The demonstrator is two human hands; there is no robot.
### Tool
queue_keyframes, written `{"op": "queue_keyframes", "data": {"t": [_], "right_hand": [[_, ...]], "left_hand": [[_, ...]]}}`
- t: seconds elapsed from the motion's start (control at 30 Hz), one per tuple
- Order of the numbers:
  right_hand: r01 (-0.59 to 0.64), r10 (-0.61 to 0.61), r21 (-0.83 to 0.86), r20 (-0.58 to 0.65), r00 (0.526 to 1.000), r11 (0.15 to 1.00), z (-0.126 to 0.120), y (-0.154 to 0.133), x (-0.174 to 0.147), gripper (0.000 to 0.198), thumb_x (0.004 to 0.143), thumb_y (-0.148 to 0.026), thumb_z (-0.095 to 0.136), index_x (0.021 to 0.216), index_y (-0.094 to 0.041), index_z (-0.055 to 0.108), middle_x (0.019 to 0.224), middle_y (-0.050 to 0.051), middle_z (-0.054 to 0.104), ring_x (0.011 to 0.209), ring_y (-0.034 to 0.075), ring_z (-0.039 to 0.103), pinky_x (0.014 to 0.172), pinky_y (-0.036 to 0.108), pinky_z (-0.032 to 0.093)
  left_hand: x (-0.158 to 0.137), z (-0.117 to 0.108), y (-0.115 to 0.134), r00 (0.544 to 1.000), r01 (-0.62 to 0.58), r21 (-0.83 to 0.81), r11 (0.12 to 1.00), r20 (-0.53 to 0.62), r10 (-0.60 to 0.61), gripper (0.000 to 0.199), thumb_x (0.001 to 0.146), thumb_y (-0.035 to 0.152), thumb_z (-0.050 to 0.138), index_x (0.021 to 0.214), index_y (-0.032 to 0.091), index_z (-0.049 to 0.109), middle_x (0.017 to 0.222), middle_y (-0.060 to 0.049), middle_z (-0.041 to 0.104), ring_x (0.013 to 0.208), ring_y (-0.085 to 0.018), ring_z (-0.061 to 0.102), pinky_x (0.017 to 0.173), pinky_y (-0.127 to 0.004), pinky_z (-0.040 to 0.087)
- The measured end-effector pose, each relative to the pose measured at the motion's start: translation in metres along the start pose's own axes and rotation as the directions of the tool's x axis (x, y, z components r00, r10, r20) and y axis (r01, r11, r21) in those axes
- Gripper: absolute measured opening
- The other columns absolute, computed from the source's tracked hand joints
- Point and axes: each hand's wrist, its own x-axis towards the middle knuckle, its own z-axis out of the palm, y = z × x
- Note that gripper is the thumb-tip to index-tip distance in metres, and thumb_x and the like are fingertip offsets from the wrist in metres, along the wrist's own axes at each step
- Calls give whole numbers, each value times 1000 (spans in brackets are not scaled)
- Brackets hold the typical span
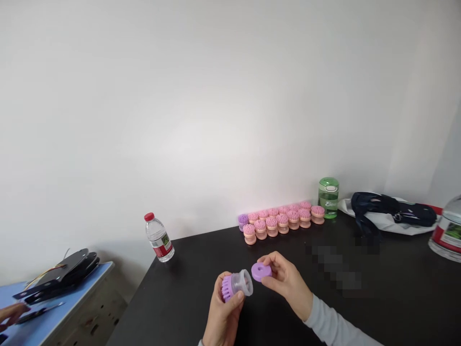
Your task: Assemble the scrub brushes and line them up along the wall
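Note:
My left hand (224,310) is wrapped round a small scrubbing brush (236,286) with purple bristles and a clear, hollow body. The brush is tilted on its side, its round open end facing right. Just to the right, my right hand (288,283) pinches a round purple cap (260,272) with a hole or dimple at its centre. A small gap separates the cap from the brush's open end. Behind both hands, pink brushes (272,226) stand upright in rows, with one purple brush (243,222) at their left end.
A red-capped water bottle (159,238) stands at the black table's (187,278) left edge. At the back right are a green container (328,198), a dark bag (396,210) and a large bottle (448,230). Another person's hand (12,315) is over a blue-topped table (72,295).

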Motion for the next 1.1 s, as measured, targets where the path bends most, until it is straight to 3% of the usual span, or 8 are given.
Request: {"op": "queue_keyframes", "data": {"t": [0.13,0.27,0.33,0.43,0.63,0.9,1.1], "right_hand": [[7,22,316,-89,996,949,5,-5,-17,36,74,-37,81,83,-22,50,105,8,65,95,24,69,84,38,55],[34,7,367,-109,994,930,14,-2,-24,33,71,-22,82,73,-22,49,103,7,65,97,23,66,87,36,52],[43,-12,342,-93,996,939,18,-2,-27,30,71,-17,78,72,-21,49,103,6,64,97,23,64,86,35,51],[82,-66,271,-66,996,959,19,-2,-30,24,72,-11,74,86,-22,58,105,5,61,96,22,63,86,35,51],[71,-77,100,54,996,992,9,1,-32,52,75,-12,75,124,-26,63,120,8,57,110,25,62,97,41,51],[131,-114,-150,119,986,980,1,0,-31,59,64,0,79,117,-24,68,118,8,64,108,27,65,98,40,52],[299,-270,-254,140,952,920,1,3,-34,59,70,5,69,121,-26,64,121,8,66,112,26,65,99,38,54]], "left_hand": [[-6,5,-11,997,61,-31,998,49,-59,51,56,19,94,98,21,66,86,-1,71,83,-17,68,85,-31,52],[-12,10,-15,992,85,-49,995,99,-80,50,55,21,95,96,20,66,84,-1,70,79,-15,67,80,-28,53],[-13,11,-16,991,84,-59,995,112,-77,49,55,22,95,95,20,66,85,-2,69,80,-16,66,81,-28,53],[-14,11,-16,992,75,-62,995,110,-68,49,58,21,94,98,21,65,87,-2,69,85,-17,66,83,-30,52],[-14,9,-16,992,69,-18,997,110,-67,52,58,19,93,100,23,64,88,-2,68,79,-16,63,75,-28,51],[-14,6,-15,983,122,53,991,130,-128,52,59,22,93,100,22,62,84,0,67,72,-12,59,68,-25,48],[-12,4,-14,977,159,71,985,134,-168,47,62,24,93,97,21,61,79,1,65,68,-11,58,67,-25,49]]}}
